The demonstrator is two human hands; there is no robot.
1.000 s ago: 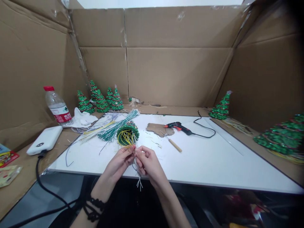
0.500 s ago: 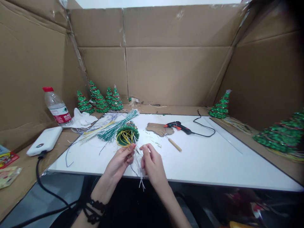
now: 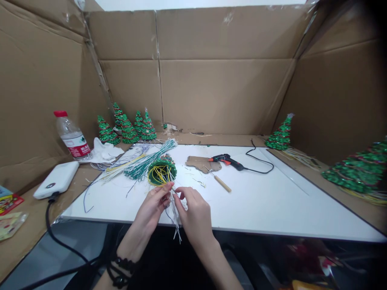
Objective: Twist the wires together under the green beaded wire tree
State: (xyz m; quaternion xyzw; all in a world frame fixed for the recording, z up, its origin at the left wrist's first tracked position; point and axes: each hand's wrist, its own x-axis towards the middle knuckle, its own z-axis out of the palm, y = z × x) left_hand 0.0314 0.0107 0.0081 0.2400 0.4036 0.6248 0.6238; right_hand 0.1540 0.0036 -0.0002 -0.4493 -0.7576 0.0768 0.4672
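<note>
The work in hand is the wiring of a small beaded tree (image 3: pixel 162 171) that lies on its side on the white table (image 3: pixel 272 201), its open base turned toward the person with yellow wires looping out of it. The left hand (image 3: pixel 154 205) pinches the wires at the base's near edge, at about 6 o'clock of the tree. The right hand (image 3: pixel 193 209), just beside it at 3 o'clock, grasps a bundle of thin white wires (image 3: pixel 175 219) between thumb and fingers; the loose ends hang down past the table's front edge. By my reading, the strands are being sorted or twisted together, and the next move calls for fine fingertip control to single out one strand while the left hand steadies the tree.

At 11 o'clock of the tree lies a sheaf of green-and-white wire stems (image 3: pixel 145 159), touching it, so stray strands could tangle. A wooden-handled awl (image 3: pixel 220 182) and a scrap of cardboard (image 3: pixel 201 163) lie at 2 o'clock, a glue gun (image 3: pixel 226 161) with its cord beyond. Finished trees (image 3: pixel 128 127) stand at the back left against the cardboard wall, near a water bottle (image 3: pixel 71 136) and a white power bank (image 3: pixel 56 179); more trees (image 3: pixel 281 135) sit at the right.
</note>
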